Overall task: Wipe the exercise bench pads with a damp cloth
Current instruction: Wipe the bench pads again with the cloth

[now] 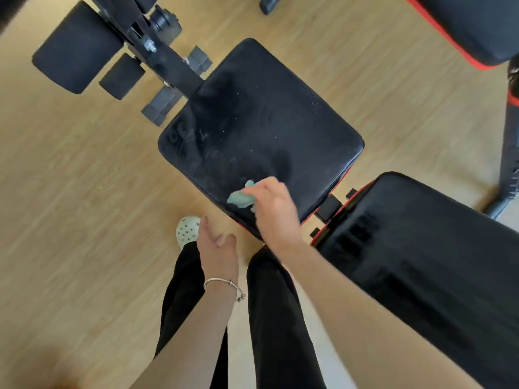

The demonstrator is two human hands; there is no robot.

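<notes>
The black seat pad (261,122) of the exercise bench fills the middle of the view, with streaks and pale specks on its surface. My right hand (273,211) holds a crumpled pale green cloth (241,198) against the pad's near corner. The longer black back pad (427,265) with red trim lies to the right, below my right forearm. My left hand (217,245) hangs free beside the pad's near edge with loosely curled fingers, holding nothing; a silver bracelet circles its wrist.
Black foam leg rollers (75,46) and the bench's metal frame (157,49) stand at the upper left. A second black and red bench (471,26) sits at the upper right. My legs in black trousers and a white clog (186,231) stand on the wooden floor.
</notes>
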